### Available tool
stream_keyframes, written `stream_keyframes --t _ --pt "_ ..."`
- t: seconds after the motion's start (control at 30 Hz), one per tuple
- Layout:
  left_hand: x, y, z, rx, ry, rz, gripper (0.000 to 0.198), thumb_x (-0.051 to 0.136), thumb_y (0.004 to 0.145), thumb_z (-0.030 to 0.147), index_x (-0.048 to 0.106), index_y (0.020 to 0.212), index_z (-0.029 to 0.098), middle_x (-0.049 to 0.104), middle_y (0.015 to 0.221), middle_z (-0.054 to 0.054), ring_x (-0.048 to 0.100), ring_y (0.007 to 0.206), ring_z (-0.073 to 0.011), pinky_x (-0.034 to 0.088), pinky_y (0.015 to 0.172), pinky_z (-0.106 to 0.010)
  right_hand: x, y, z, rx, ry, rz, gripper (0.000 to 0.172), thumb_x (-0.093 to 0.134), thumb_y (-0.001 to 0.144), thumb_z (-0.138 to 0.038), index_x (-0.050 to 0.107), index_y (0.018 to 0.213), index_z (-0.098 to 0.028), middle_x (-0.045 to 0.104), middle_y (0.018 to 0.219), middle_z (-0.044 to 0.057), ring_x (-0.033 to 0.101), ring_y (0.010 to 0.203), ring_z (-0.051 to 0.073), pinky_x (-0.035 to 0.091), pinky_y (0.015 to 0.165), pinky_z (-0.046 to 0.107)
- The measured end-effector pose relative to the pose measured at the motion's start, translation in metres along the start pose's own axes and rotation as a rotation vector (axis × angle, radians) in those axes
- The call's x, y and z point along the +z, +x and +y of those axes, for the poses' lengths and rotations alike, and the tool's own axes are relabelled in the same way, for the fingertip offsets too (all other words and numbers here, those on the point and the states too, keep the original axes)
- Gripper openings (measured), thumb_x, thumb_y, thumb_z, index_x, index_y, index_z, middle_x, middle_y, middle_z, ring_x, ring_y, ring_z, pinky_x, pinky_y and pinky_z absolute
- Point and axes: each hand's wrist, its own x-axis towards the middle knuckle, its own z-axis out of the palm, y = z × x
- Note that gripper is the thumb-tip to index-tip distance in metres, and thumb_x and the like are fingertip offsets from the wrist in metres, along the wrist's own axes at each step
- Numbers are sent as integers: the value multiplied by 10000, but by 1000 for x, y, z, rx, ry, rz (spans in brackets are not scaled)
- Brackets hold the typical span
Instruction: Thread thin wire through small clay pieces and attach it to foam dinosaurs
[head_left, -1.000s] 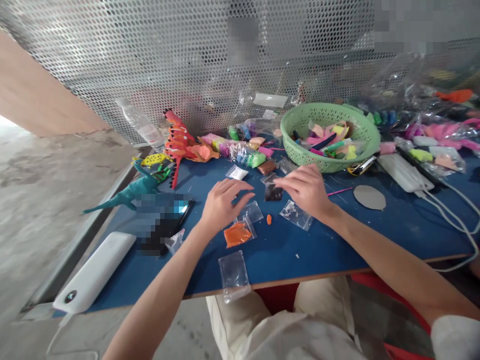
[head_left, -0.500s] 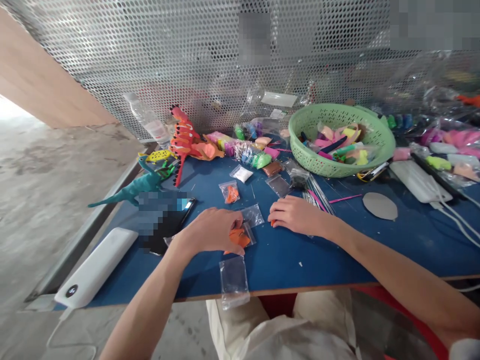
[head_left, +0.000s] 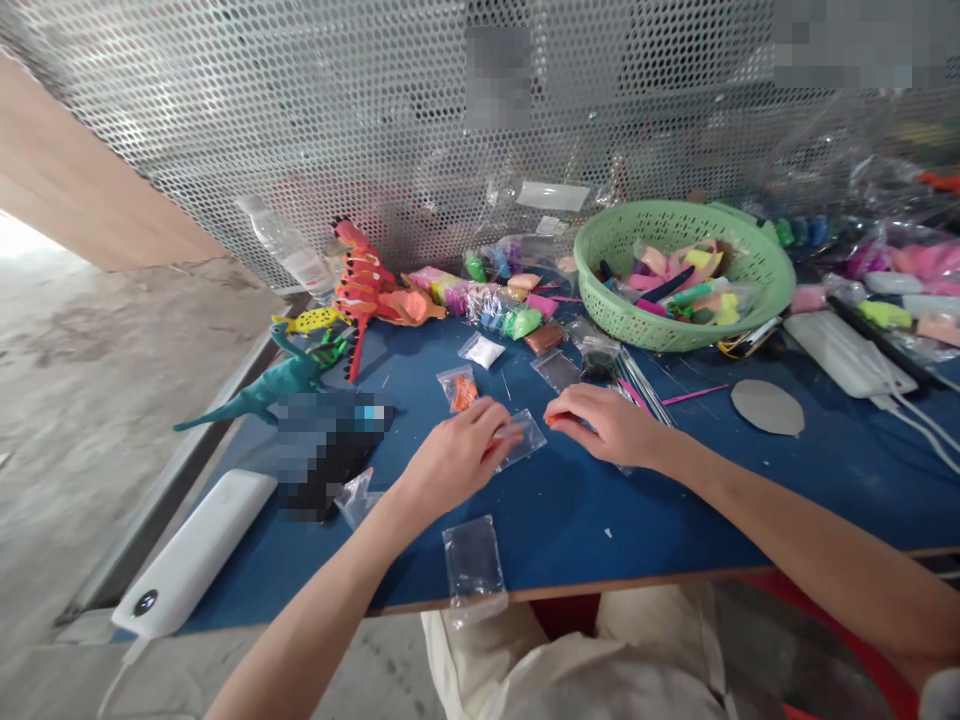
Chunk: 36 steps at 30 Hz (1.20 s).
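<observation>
My left hand [head_left: 466,448] is closed with bent fingers, and a bit of orange clay shows between them, mostly hidden. It rests beside a clear zip bag [head_left: 527,438]. Opposite it, my right hand [head_left: 604,422] pinches a small lump of orange clay [head_left: 553,421] at its fingertips. Just beyond the left hand lies a small bag of orange clay [head_left: 459,388]. An empty-looking clear bag [head_left: 475,562] hangs slightly over the near table edge.
A green basket [head_left: 682,325] of coloured clay stands at the back right. Toy dinosaurs, one red [head_left: 361,290] and one teal [head_left: 274,385], stand at left. A dark phone [head_left: 330,470] and white power bank [head_left: 199,550] lie nearer. Thin metal rods [head_left: 646,385] lie behind my right hand.
My left hand has moved right and away from me; the orange piece under it no longer lies in the open. My right hand stays nearly in place with its lump. The view has shifted slightly.
</observation>
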Motion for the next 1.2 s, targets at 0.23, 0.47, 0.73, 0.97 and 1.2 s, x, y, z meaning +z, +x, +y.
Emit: stream_keyframes --t 0.23,0.47,0.73,0.97,1.2 --pt "17 14 -15 -211 -985 441 272 569 968 408 364 968 230 635 1033 -38 677 808 -140 568 541 -223 46 -8 -65 -511 34 -322 203 444 1055 -229 623 1133 -172 676 1327 68 590 1270 163 417 1120 335" --pt "21 13 -19 -299 -986 358 382 714 869 412 501 1123 222 597 620 65 569 444 -113 505 424 -227 65 -12 -67 -469 -24 -401 282 444 1048 -199 603 1266 -115 662 1360 103 565 1331 154 392 1175 373" --pt "22 10 -25 -237 -448 469 293 724 848 434 592 775 183 599 622 33 508 478 -83 394 479 -219 63 -11 -71 -411 -85 -379 266 447 1055 -278 668 1152 -167 631 1382 99 503 1364 217 387 1138 429" --pt "23 13 -32 -142 -202 506 222 661 899 391 608 819 190 630 720 11 529 625 -111 407 632 -241 65 9 -91 -104 -76 -406 281 537 1005 -436 722 980 -227 597 1315 90 518 1215 275 414 990 473" --pt "18 13 -36 -162 -188 491 322 588 937 392 547 693 186 538 616 27 444 570 -107 355 594 -243 80 44 -106 -190 -219 -498 275 616 929 -356 726 914 -105 663 958 133 577 932 270 465 804 409"
